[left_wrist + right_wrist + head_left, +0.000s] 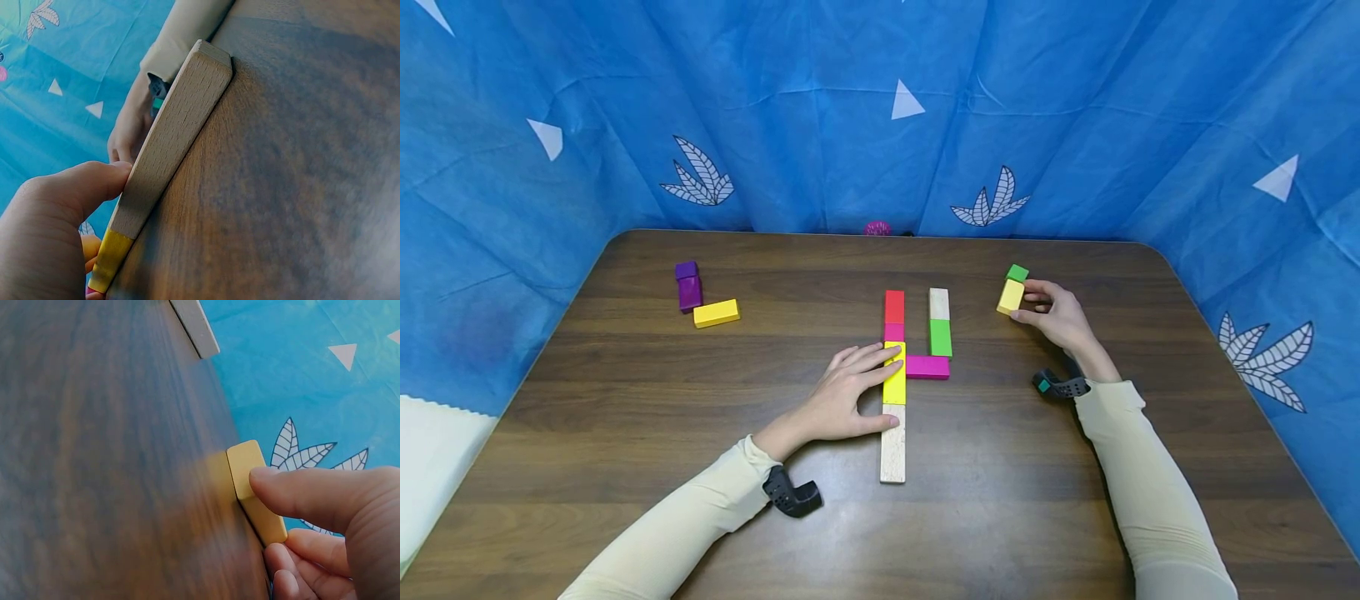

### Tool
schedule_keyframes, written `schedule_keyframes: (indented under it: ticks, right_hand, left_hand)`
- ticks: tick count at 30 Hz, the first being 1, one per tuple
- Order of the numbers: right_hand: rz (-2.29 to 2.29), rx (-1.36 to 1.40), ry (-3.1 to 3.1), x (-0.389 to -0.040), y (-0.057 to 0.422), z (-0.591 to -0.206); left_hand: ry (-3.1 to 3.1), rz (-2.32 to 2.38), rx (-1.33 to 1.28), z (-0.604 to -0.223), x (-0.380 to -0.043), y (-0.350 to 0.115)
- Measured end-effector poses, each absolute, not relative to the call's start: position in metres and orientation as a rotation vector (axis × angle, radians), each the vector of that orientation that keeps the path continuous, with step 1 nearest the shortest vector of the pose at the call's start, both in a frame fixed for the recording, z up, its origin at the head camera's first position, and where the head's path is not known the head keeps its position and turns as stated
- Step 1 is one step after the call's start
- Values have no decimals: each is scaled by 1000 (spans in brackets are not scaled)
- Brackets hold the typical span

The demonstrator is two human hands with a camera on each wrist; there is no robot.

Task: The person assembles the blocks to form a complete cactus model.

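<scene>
Head view: R hand (1060, 317) has thumb & fingers pinched on the small yellow block (1011, 297), toward the tabletop's (1000, 517) far R corner; can't tell if it's lifted. L hand (842, 400) lies w/ fingers spread, fairly straight, over the long yellow block (895, 385), thumb on the bare wood block (892, 454), approx. mid-tabletop; no grip there.

Main risk: small green block (1017, 272) sits right behind the pinched one, so a careless pull could knock it askew. Uneven L-hand pressure could break the line-up, esp. where the pink block (928, 367) meets the long yellow one. R hand coming in low might clip the upright green bar (941, 338).

Room: tight-ish betw. small green block & far edge; open betw. R hand & green bar, also toward near edge.
</scene>
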State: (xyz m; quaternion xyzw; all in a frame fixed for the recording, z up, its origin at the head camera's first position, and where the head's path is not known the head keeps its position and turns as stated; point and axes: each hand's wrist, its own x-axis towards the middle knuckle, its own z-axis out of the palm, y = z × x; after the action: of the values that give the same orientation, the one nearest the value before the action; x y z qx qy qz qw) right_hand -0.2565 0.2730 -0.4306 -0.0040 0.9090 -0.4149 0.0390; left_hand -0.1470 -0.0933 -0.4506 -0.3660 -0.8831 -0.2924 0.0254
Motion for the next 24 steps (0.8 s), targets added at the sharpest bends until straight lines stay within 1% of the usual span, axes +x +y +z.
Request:
schedule_keyframes:
  ticks: [24]
  right_hand:
    - [-1326, 54, 2795, -253, 274, -428]
  left_hand:
    - [-2738, -882, -1130, -450, -146, -92]
